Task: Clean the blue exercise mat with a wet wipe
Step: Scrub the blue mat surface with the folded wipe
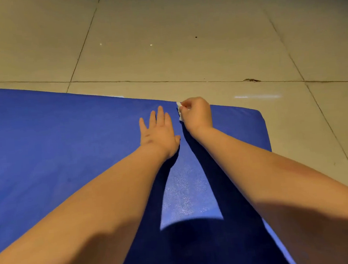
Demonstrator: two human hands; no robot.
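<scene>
Your right hand (196, 113) pinches the crumpled white wet wipe (179, 110) at the far edge of the flat blue foam exercise mat (55, 141); your left hand (157, 131) lies spread flat on it, just beside.

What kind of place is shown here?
Probably an indoor room, home or gym: a blue exercise mat lies on a tiled floor, and the right hand grips a wet wipe at its edge.

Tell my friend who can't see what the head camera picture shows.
A person's right hand grips a white wet wipe at the far edge of a blue exercise mat, while the left hand rests flat on the mat beside it. Beige floor tiles lie beyond.
</scene>
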